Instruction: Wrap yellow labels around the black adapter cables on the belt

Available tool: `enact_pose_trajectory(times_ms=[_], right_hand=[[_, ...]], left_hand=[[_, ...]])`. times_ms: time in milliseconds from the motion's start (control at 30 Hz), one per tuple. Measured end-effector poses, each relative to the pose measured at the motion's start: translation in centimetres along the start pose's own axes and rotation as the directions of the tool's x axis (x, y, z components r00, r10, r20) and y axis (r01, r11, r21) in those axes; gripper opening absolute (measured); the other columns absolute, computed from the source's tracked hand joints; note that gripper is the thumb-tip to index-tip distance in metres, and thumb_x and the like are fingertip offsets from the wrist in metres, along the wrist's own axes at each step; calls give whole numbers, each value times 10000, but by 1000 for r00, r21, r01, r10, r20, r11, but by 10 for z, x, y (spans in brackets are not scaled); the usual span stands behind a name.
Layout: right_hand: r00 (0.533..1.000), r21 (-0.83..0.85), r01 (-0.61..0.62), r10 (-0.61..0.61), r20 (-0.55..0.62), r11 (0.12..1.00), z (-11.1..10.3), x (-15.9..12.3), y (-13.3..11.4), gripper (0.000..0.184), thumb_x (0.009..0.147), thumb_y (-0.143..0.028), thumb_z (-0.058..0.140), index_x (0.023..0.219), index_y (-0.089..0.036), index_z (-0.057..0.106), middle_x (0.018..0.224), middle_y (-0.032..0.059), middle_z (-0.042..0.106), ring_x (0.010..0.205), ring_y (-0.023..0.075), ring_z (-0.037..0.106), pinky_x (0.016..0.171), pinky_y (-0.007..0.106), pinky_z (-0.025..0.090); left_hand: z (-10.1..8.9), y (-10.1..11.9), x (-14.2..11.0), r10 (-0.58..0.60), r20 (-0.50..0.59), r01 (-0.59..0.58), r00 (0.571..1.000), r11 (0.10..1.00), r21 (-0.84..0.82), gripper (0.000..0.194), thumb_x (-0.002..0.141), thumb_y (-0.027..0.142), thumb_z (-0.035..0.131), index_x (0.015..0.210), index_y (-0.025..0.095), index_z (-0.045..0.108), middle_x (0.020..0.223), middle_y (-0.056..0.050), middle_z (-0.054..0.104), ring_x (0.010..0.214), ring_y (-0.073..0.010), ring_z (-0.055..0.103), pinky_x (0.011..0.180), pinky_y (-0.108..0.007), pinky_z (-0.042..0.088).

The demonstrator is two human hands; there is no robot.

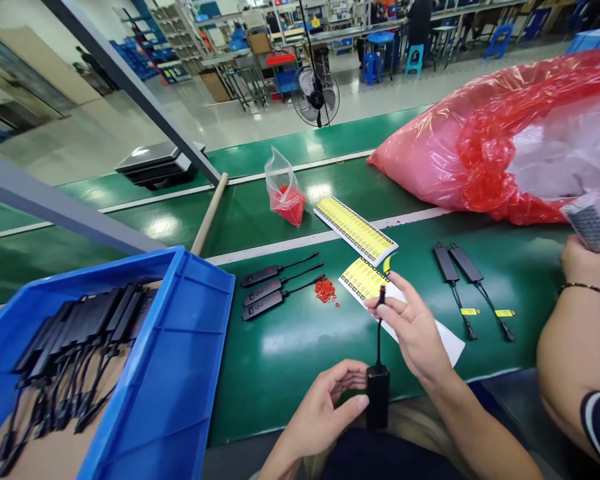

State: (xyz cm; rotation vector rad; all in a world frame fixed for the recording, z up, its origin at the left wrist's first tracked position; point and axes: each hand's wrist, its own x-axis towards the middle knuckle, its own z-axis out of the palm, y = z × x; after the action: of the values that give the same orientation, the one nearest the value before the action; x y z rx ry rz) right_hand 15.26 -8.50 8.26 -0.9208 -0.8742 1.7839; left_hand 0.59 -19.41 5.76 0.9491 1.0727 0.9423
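My left hand (330, 400) is closed around the side of a small black box-shaped device (378, 397), held upright at the table's near edge. A short black cable (379, 343) rises from its top. My right hand (415, 327) pinches the cable near its connector, where a red ring (383, 289) shows. A small yellow label (387, 265) is at the tip of my right index finger; whether it sticks there cannot be made out. Behind that hand lie a partly used label sheet (363, 280) and a fuller label sheet (355, 227). Small red rings (325, 290) are heaped to the left.
Three black devices (263, 290) lie left; two labelled ones (467, 263) lie right. A blue bin (180, 353) holds several more. Further back are a bag of red pieces (290, 203) and a large red bag (430, 153). A co-worker's hand (587, 267) holds a wrapped item.
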Motion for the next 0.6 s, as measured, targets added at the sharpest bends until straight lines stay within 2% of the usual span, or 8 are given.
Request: enact_pose_trajectory(times_ms=[67,133,167,267,367,467,600], right_hand=[[993,-26,-79,81,87,997,4,-7,3,704,784,-296,768,1374,-234,389,912,39,753,910,213,703,822,358,553],[981,-33,-134,138,135,990,7,-13,6,705,797,-299,758,1384,-251,370,919,34,749,876,211,707,699,321,569],[982,-26,-134,137,133,991,7,-14,6,705,805,-299,751,1390,-255,360,924,32,747,877,208,705,688,315,569],[993,-25,-55,57,108,998,2,-16,0,721,831,-284,726,1423,-245,317,947,39,750,953,199,692,851,347,538],[986,-72,-7,19,164,997,-4,-16,-8,772,850,-274,705,1463,-249,237,1042,64,739,1029,204,671,950,386,483],[985,-55,46,-36,171,997,-6,-15,-12,713,883,-284,669,1455,-251,246,1090,64,722,1051,192,653,970,379,462],[989,-40,58,-52,138,998,-1,-16,-12,608,902,-270,650,1415,-251,322,916,11,732,917,160,664,874,315,487]], left_hand=[[6,1,8,99,-54,-103,994,993,-60,282,885,334,642,1110,164,655,987,-96,713,943,-208,649,894,-333,480],[13,0,16,178,-141,-195,974,974,-112,227,907,330,613,1048,166,682,819,-59,714,792,-173,655,786,-297,500],[15,-2,19,198,-187,-223,962,966,-129,208,909,326,609,1003,163,698,736,-39,696,708,-154,639,725,-277,499],[21,-7,21,177,-293,-229,940,962,-151,192,894,322,631,931,157,722,611,-1,639,548,-111,577,594,-238,471],[24,-9,16,147,-335,-204,931,969,-142,197,877,335,651,899,155,728,584,5,623,494,-96,553,535,-221,447],[26,-7,12,148,-345,-210,927,966,-149,205,868,350,662,884,157,730,573,5,622,481,-92,552,524,-216,444],[27,-4,10,140,-335,-198,932,969,-148,198,868,348,664,885,163,733,566,9,620,476,-85,551,525,-208,444]])
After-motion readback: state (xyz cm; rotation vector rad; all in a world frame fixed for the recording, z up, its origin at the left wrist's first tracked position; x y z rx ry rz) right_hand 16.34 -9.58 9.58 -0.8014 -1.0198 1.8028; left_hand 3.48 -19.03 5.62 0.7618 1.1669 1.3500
